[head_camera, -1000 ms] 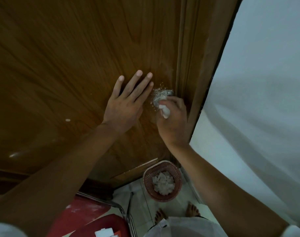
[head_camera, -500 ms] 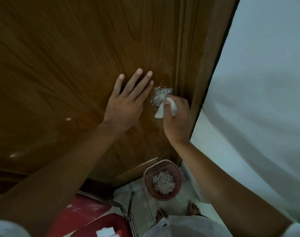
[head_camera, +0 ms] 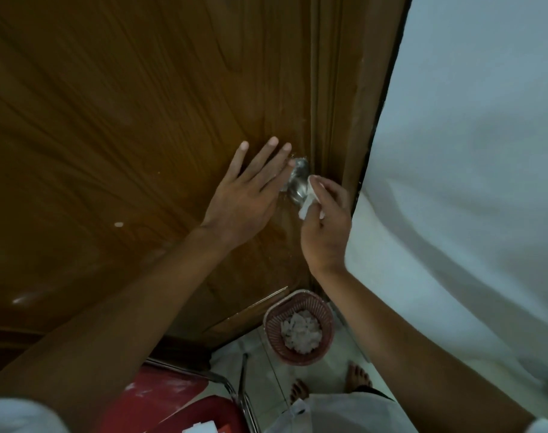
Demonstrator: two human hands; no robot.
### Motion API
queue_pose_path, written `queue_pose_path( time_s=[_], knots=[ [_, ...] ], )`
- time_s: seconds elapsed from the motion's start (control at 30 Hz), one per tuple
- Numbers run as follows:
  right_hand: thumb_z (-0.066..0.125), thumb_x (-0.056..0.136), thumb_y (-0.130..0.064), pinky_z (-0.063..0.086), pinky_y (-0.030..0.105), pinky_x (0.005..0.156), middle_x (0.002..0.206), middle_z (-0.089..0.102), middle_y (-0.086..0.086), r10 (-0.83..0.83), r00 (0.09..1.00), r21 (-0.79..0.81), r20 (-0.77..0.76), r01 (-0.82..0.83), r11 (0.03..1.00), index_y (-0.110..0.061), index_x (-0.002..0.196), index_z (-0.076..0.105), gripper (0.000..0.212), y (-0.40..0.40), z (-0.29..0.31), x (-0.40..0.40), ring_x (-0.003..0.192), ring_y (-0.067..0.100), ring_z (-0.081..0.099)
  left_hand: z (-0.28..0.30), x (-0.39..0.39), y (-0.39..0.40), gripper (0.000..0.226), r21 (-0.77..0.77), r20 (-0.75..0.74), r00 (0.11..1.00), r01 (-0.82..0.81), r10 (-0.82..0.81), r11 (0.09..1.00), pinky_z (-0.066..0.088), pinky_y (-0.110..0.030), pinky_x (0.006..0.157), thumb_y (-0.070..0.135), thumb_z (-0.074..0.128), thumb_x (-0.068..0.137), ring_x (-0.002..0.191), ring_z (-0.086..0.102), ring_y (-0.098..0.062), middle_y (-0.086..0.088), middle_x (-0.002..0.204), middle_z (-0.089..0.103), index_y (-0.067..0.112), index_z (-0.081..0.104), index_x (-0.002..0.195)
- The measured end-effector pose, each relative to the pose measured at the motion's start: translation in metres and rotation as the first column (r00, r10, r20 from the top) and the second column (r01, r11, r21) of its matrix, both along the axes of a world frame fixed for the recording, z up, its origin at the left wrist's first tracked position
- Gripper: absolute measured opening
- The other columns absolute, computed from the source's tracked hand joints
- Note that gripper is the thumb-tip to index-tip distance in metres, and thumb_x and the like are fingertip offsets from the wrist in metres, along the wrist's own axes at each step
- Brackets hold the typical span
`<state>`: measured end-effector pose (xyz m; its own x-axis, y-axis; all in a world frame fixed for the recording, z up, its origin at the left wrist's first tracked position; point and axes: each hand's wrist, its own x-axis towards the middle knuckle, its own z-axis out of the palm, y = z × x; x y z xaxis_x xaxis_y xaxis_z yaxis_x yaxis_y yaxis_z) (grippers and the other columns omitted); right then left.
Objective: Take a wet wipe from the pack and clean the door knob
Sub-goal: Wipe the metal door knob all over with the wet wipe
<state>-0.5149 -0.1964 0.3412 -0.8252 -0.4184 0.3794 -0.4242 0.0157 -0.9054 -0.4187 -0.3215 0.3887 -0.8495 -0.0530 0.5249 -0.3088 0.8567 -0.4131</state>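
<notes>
Right hand [head_camera: 325, 226] pinching wet wipe [head_camera: 310, 203] against right flank of door knob [head_camera: 297, 182], now clear of white specks seen a second ago; left hand [head_camera: 244, 198] flat and open-fingered on door [head_camera: 141, 120]; cleaning judged nearly complete.

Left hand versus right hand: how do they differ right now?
The left hand lies flat and open on the wooden door, holding nothing; the right hand is curled, pinching a white wet wipe against the door knob. Both are bare and close beside the knob.
</notes>
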Motion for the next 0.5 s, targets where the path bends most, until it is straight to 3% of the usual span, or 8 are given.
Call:
queue_pose_path(
  time_s=[0.13, 0.2, 0.4, 0.5],
  knots=[
    [0.065, 0.095, -0.011, 0.051, 0.004, 0.075, 0.116, 0.065, 0.004, -0.079, 0.974, -0.048, 0.211, 0.091, 0.995, -0.014, 0.118, 0.065, 0.023, 0.003, 0.001, -0.005, 0.102, 0.01, 0.062, 0.001, -0.005, -0.003, 0.046, 0.007, 0.055, 0.996, 0.064, -0.064, 0.998, 0.015, -0.058, 0.123, 0.023, 0.044, 0.106, 0.151, 0.027, -0.032, -0.013, 0.16, 0.037, 0.006, 0.046, 0.149],
    [0.068, 0.092, -0.012, 0.056, 0.011, 0.072, 0.109, 0.068, 0.004, -0.092, 0.975, -0.04, 0.203, 0.102, 0.994, -0.011, 0.111, 0.066, 0.019, 0.003, 0.0, -0.004, 0.097, 0.011, 0.064, 0.002, -0.005, -0.007, 0.047, -0.006, 0.066, 0.995, 0.075, -0.075, 0.997, 0.014, -0.057, 0.123, 0.024, 0.044, 0.106, 0.151, 0.027, -0.032, -0.013, 0.16, 0.037, 0.007, 0.045, 0.15],
    [0.063, 0.094, -0.006, 0.052, 0.005, 0.073, 0.115, 0.062, 0.002, -0.086, 0.986, -0.073, 0.14, 0.097, 0.993, -0.006, 0.114, 0.067, 0.02, 0.006, -0.004, 0.015, 0.097, 0.003, 0.061, 0.001, -0.006, -0.01, 0.051, -0.005, 0.069, 0.995, 0.076, -0.075, 0.997, 0.009, -0.054, 0.123, 0.022, 0.05, 0.104, 0.151, 0.026, -0.032, -0.014, 0.16, 0.036, 0.006, 0.041, 0.151],
    [0.065, 0.095, -0.009, 0.051, 0.005, 0.072, 0.109, 0.067, -0.002, -0.124, 0.968, -0.085, 0.217, 0.145, 0.986, -0.01, 0.111, 0.067, 0.016, 0.003, -0.002, 0.009, 0.095, 0.004, 0.064, 0.003, -0.007, -0.006, 0.048, 0.03, 0.112, 0.982, 0.148, -0.151, 0.988, 0.009, -0.06, 0.122, 0.026, 0.046, 0.106, 0.151, 0.027, -0.03, -0.013, 0.16, 0.037, 0.006, 0.044, 0.15]
  ],
)
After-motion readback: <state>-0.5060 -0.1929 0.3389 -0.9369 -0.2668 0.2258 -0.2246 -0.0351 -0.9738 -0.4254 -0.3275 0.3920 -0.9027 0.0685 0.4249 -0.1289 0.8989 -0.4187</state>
